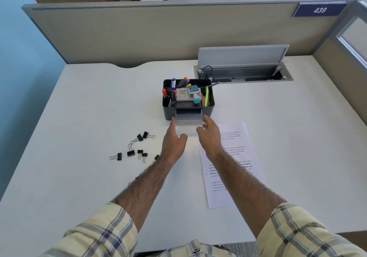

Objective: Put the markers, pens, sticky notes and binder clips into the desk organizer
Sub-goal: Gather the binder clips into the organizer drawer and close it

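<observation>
We see the dark grey desk organizer [208, 106] standing near the middle of a smooth, pale desk [79, 108], its rounded plastic walls holding upright markers [183, 82] and pens [172, 98] in the left and rear compartments, a small white box and a teal-capped item in the centre, and bright green sticky notes [207, 96] on edge in the right slot. Its lighter grey drawer [188, 117] is pulled out at the front and looks bare inside. Our left hand [172, 143] reaches to the drawer's left front corner, fingers extended and loosely spread, holding nothing; our right hand [209, 135] is at the right front corner, fingers relaxed and parted, likewise holding nothing. Whether either actually touches the drawer we cannot tell. Black binder clips [131, 152] with wire handles lie scattered on the desk to the left of our left forearm. A printed sheet of paper [238, 177] lies flat under our right forearm. Beyond, a cable tray [244, 74] with its metal lid raised is sunk into the desk, and beige fabric partitions [139, 38] enclose the cubicle, one bearing a blue sign [319, 10] reading 439.
</observation>
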The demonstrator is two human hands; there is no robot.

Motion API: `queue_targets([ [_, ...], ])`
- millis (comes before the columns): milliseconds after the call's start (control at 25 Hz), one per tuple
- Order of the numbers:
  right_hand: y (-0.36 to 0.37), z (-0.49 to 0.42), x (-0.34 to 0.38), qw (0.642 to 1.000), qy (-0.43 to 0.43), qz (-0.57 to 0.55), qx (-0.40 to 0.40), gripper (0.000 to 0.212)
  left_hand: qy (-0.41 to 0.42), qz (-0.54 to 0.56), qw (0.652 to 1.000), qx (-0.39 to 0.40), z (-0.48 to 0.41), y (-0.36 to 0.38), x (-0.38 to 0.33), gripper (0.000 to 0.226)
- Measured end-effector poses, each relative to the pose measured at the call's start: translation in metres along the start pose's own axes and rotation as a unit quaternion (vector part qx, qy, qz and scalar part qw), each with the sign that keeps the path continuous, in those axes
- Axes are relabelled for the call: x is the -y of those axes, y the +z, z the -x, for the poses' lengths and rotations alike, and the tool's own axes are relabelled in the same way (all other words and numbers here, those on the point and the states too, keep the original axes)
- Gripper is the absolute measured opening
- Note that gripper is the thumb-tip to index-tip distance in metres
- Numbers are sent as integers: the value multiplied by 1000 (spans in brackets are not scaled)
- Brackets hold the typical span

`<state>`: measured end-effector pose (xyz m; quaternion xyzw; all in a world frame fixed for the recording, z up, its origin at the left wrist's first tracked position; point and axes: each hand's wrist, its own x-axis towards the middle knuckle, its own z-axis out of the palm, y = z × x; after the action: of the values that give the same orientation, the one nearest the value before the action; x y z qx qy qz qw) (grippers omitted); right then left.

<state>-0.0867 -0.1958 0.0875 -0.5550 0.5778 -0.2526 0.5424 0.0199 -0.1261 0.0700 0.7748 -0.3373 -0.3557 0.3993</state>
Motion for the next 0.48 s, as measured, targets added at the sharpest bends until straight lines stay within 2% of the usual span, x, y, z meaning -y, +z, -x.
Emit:
queue_targets([
  [160, -1, -2, 4, 1000, 8, -5, 7, 60, -1, -2, 1000, 8, 1, 0, -1, 76],
  [320, -5, 6, -2, 997, -37, 16, -67, 49, 9, -33, 999, 5, 7, -9, 12, 70],
  [400, -6, 15, -11, 991, -77, 62, -94, 39, 41, -90, 995, -29, 16, -24, 35, 65],
  [480, -5, 26, -23, 985, -114, 96, -84, 32, 76, -187, 976, -81, 28, -48, 67, 59],
])
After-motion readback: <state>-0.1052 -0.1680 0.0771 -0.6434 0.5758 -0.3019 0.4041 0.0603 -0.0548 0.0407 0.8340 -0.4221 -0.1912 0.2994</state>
